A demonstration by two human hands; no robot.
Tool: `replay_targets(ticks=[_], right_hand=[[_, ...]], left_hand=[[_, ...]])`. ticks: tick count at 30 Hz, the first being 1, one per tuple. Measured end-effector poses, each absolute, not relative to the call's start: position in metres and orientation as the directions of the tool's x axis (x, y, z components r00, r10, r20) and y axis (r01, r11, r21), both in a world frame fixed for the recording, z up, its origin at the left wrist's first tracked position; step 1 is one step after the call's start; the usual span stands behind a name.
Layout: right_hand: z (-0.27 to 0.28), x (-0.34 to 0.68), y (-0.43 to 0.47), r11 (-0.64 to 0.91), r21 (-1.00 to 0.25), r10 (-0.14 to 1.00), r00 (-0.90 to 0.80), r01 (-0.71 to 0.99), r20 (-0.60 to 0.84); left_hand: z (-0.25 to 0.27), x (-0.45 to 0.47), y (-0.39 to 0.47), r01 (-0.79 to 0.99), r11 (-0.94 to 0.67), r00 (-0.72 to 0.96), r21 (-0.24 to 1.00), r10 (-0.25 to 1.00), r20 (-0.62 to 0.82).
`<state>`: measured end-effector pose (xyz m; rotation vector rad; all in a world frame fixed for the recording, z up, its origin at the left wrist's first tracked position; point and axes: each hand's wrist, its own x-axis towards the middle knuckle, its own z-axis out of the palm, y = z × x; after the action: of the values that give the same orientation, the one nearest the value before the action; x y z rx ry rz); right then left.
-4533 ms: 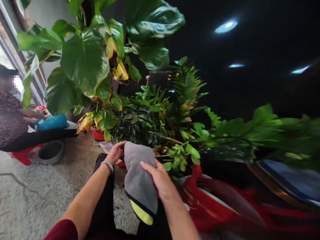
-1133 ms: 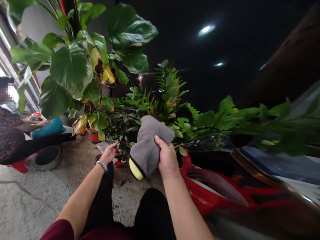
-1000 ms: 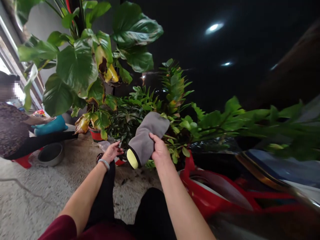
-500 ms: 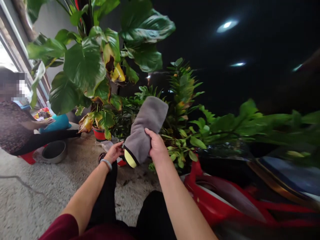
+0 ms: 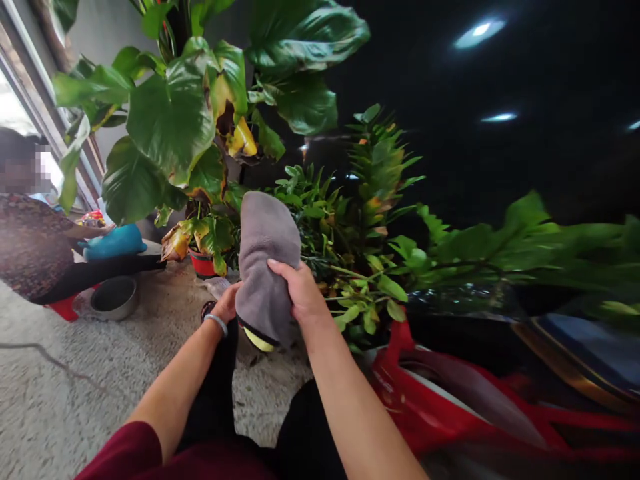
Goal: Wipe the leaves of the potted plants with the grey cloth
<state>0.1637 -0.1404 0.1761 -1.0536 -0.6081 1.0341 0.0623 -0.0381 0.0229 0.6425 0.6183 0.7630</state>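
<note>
A folded grey cloth (image 5: pixel 267 247) with a soft, fleecy face is held up in front of me. At its lower end a black edging and a strip of yellow underside show. My right hand (image 5: pixel 300 293) grips its right side, thumb lying across the grey face and fingers behind. My left hand (image 5: pixel 229 303), with a pale bangle on the wrist, is closed at the cloth's lower left edge; its fingertips are hidden behind the fabric.
Leafy plants (image 5: pixel 170 127) stand ahead, one in a red pot (image 5: pixel 203 265), by a dark glossy surface (image 5: pixel 500 80). A red bag (image 5: pixel 440 400) lies to my right. At left a person (image 5: pixel 30 247) sits on a red stool (image 5: pixel 67 308) near a grey basin (image 5: pixel 115 299) and a blue item (image 5: pixel 115 243).
The cloth has swung left and turned more upright, showing less yellow. My left hand has moved from fingers at its edge to partly behind it. My right hand has shifted slightly left.
</note>
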Motion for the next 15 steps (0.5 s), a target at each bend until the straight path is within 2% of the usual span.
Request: replay_targets(ticks=[5, 8, 11, 13, 15], right_hand=[[0.126, 0.166, -0.145, -0.109, -0.927, 0.895, 0.371, -0.359, -0.249], [0.122, 0.173, -0.181, -0.204, -0.927, 0.922, 0.257, -0.315, -0.290], [0.151, 0.182, -0.187, -0.117, -0.952, 0.966, 0.189, -0.282, -0.175], [0.171, 0.182, -0.166, 0.014, -0.956, 0.968, 0.243, -0.292, -0.059], [0.176, 0.175, -0.135, 0.077, -0.938, 0.947, 0.318, -0.337, -0.036]], left_hand=[[0.019, 0.064, -0.029, -0.453, 0.610, 0.588, 0.650, 0.753, -0.296], [0.007, 0.059, -0.020, -0.459, 0.597, 0.597, 0.658, 0.755, -0.269], [-0.004, 0.051, -0.015, -0.439, 0.583, 0.608, 0.683, 0.753, -0.252], [-0.005, 0.046, -0.014, -0.438, 0.562, 0.610, 0.702, 0.759, -0.227], [-0.002, 0.042, -0.017, -0.444, 0.533, 0.587, 0.720, 0.780, -0.216]])
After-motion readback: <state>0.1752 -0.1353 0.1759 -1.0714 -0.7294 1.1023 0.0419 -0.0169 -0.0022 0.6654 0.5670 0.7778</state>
